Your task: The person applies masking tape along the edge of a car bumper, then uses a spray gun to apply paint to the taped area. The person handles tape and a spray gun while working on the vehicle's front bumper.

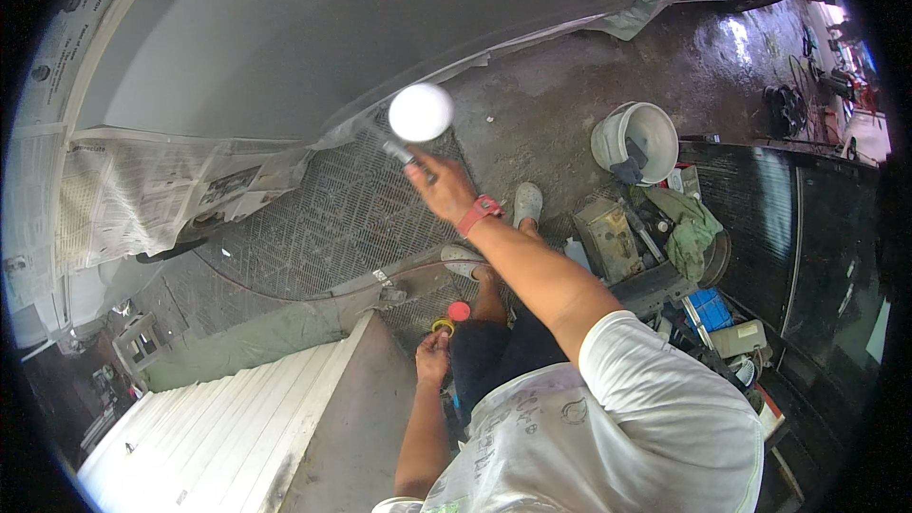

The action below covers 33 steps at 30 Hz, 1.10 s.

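Dim workshop, glare upper right, fisheye-bent edges.

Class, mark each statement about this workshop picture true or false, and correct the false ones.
1. The right hand holds a tool with a round white head. True.
2. The person wears a red band on the right wrist. True.
3. The white bucket stands on the grey car panel. False: it stands on the floor.
4. Newspaper is masked along the panel's edge. True.
5. The left hand is empty. False: it holds a small yellow object beside a red cap.
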Tool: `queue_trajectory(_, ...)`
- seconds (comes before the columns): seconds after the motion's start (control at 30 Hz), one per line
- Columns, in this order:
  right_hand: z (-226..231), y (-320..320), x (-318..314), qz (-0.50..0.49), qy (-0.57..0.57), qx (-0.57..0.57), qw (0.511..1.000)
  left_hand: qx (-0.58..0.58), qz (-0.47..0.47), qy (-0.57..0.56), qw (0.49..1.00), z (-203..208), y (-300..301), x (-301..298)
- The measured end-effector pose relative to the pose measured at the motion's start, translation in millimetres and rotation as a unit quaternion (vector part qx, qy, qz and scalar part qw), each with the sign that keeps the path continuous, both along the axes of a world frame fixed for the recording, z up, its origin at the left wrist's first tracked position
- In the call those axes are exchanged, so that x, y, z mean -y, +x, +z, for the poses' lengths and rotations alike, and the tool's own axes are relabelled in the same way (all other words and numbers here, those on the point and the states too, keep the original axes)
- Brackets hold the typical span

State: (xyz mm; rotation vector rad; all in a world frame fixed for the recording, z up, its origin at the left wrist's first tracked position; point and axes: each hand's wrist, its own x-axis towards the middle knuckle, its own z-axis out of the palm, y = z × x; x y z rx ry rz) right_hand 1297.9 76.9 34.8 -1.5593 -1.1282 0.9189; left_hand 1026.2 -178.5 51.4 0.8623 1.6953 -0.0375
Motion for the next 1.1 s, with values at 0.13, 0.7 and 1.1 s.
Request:
queue_trajectory(0.13,-1,78,2,-0.115,-0.038,0.004,0.993,0.006,-0.032,0.002,0.999,-3,7,-7)
queue_trajectory(0.7,62,126,54,-0.309,0.008,-0.009,0.951,0.036,-0.023,-0.005,0.999,-6,5,-29)
queue_trajectory(1.1,119,-39,26,0.088,0.009,-0.118,0.989,-0.020,-0.050,0.025,0.998,22,-1,-35)
